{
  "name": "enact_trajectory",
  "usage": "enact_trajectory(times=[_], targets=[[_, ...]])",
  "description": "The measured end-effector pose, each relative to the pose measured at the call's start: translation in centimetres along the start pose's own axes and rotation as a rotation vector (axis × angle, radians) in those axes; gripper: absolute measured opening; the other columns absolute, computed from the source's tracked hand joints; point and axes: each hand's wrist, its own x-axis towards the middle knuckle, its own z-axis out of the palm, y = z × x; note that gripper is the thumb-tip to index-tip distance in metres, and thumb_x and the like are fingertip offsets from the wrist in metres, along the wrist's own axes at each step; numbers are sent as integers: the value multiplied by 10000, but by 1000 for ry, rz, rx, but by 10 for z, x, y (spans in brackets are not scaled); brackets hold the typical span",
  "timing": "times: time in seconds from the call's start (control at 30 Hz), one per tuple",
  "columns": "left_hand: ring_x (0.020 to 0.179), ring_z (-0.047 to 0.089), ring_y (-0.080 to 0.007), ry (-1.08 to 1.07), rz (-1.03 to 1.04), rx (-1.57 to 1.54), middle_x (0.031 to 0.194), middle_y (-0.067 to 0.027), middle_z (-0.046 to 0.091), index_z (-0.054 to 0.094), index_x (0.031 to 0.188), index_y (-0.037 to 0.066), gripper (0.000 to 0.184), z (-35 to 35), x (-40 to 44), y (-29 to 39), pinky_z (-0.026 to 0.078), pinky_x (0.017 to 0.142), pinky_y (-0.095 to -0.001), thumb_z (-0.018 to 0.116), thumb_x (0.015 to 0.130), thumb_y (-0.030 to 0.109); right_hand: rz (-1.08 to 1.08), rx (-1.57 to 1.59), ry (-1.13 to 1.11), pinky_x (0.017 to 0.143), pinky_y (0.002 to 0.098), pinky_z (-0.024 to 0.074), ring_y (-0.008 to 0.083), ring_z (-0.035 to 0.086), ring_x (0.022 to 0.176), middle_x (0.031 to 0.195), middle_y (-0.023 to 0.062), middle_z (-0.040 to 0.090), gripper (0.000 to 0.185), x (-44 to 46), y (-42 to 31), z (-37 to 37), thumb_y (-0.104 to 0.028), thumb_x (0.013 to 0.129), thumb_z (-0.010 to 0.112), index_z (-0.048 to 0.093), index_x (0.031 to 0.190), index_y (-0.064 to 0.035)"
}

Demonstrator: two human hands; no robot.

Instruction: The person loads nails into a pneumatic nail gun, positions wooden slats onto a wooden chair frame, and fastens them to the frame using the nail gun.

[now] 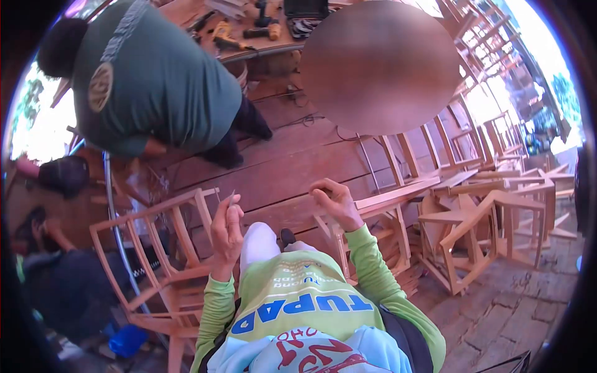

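My left hand [227, 231] is raised in front of my left thigh, its fingers closed on a small thin greyish piece [232, 198] whose tip sticks up past the fingertips. Its exact kind is too small to tell. On the other side, my right hand [336, 202] hangs in the air with curled fingers and the thumb drawn in; whether anything is between them cannot be made out. Beside the left hand is an unfinished wooden chair frame [174, 273]. Near my right hand runs the edge of another wooden frame [395, 196].
A person in a green shirt [155, 87] bends over at the upper left. Power drills [227, 36] lie on a workbench [280, 46] behind. Several bare wooden chair frames [479, 230] crowd the right side. Cables [305, 119] lie on the plank floor [273, 161]. A large blurred oval hides the upper middle.
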Motion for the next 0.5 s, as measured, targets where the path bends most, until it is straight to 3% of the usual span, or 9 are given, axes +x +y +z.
enact_trajectory(times=[0.03, 0.13, 0.17, 0.33, 0.43, 0.5], targets=[[876, 624, -179, -39, -18, 33, 944, -89, 652, 638, 1290, -35, 309, 8, 16, 1, 498, 799, -312, 493, 1102, 162, 19, -23, 58, 700, 227, 487, 48, 581, 804, 839, -18, 626, 156, 8, 12, -11, -85, 995, 657, 699, 1097, 26], [996, 686, -270, -89, 84, 91, 1059, -162, 699, 624, 1303, -53, 308, 28, 60, -21, 525, 884, -374, 518, 1082, 134, 24, -81, 185, 665, 242, 503, 65, 605, 748, 820, 9, 669, 147, 25, 49, -27, -80, 992, 646, 719, 1076, 17], [1088, 688, -353, -119, 76, 40, 1158, -215, 696, 618, 1296, -59, 308, 32, 73, -19, 523, 940, -411, 541, 1065, 129, 64, -79, 210, 658, 242, 500, 69, 608, 743, 825, 13, 676, 145, 22, 65, -27, -80, 989, 651, 722, 1069, 18], [1057, 677, -394, -157, 289, 121, 1151, -213, 674, 632, 1286, -9, 311, 52, 152, -5, 537, 891, -414, 637, 1007, 127, 163, -50, 362, 630, 249, 499, 84, 612, 721, 828, 25, 694, 137, 65, 95, -53, -72, 982, 665, 729, 1055, 25], [983, 667, -430, -200, 353, 169, 1078, -204, 667, 638, 1244, 15, 345, 68, 193, 14, 543, 819, -449, 730, 938, 146, -9, -189, 437, 618, 245, 499, 78, 605, 715, 825, 15, 684, 134, 89, 111, -72, -71, 989, 660, 728, 1053, 25], [970, 672, -430, -215, 386, 180, 1066, -203, 673, 639, 1232, 18, 358, 82, 223, 11, 544, 811, -452, 749, 926, 167, 40, -152, 444, 604, 235, 496, 69, 602, 711, 839, 9, 680, 139, 105, 108, -88, -80, 996, 653, 723, 1055, 24]])
